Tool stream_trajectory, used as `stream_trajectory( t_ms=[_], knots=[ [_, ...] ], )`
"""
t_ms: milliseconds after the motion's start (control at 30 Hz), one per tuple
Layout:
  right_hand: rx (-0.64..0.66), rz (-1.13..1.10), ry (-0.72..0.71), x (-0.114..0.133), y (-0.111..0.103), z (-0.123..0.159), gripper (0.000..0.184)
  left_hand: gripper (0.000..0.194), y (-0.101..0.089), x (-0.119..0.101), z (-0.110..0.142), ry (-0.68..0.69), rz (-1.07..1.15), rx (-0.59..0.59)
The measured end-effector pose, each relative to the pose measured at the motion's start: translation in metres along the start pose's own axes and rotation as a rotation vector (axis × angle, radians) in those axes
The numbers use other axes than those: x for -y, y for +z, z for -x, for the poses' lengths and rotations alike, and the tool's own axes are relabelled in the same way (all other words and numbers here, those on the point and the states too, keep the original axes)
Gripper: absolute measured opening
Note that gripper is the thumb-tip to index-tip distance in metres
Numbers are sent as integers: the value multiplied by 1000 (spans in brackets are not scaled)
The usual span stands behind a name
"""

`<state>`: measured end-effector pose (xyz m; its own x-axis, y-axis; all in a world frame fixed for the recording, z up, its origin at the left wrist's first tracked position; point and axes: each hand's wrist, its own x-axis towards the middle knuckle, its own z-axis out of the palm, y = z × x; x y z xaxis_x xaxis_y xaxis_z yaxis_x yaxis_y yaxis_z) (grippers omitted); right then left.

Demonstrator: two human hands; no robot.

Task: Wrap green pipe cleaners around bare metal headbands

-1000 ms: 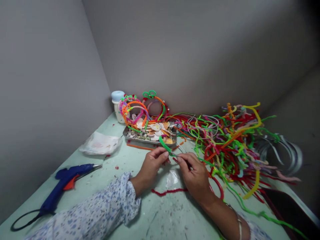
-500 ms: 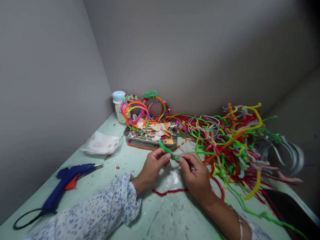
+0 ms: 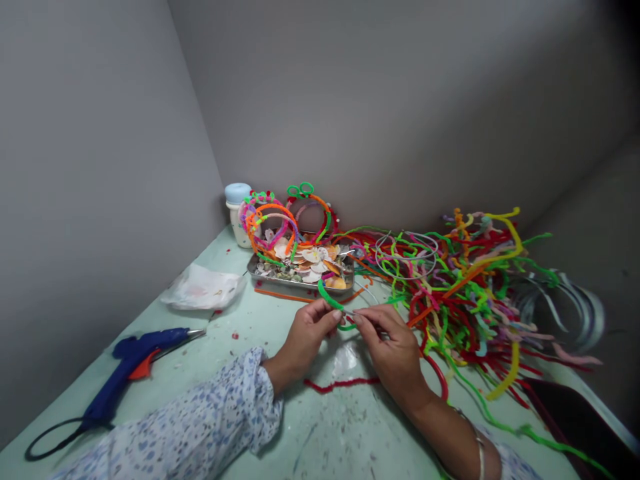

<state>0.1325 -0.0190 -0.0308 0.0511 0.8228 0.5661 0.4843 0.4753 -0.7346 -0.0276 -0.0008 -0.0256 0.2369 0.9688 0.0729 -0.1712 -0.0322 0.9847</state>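
Note:
My left hand (image 3: 306,337) pinches a green pipe cleaner (image 3: 329,296) that curls up and away from my fingers. My right hand (image 3: 390,347) pinches the same green pipe cleaner a little to the right, where it winds round a thin metal wire. Both hands hover just above the pale green table (image 3: 235,347), fingertips almost touching. A red pipe cleaner (image 3: 337,383) lies on the table under my wrists.
A metal tray of seashells (image 3: 300,267) stands behind my hands, with finished pipe-cleaner headbands (image 3: 270,217) and a small white jar (image 3: 237,208) beside it. A big heap of coloured pipe cleaners (image 3: 465,287) fills the right. A blue glue gun (image 3: 125,367) and crumpled plastic (image 3: 200,288) lie left.
The green pipe cleaner's loose end now loops lower round the wire between my fingertips. Both hands stay in nearly the same place.

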Motion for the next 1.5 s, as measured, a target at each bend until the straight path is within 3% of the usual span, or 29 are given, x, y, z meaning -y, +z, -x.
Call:
stream_trajectory(
  t_ms=[1500],
  knots=[
    [37, 101, -65, -5, 3, 0, 7, 14, 2, 4, 1, -49, 53, -22]
  ],
)
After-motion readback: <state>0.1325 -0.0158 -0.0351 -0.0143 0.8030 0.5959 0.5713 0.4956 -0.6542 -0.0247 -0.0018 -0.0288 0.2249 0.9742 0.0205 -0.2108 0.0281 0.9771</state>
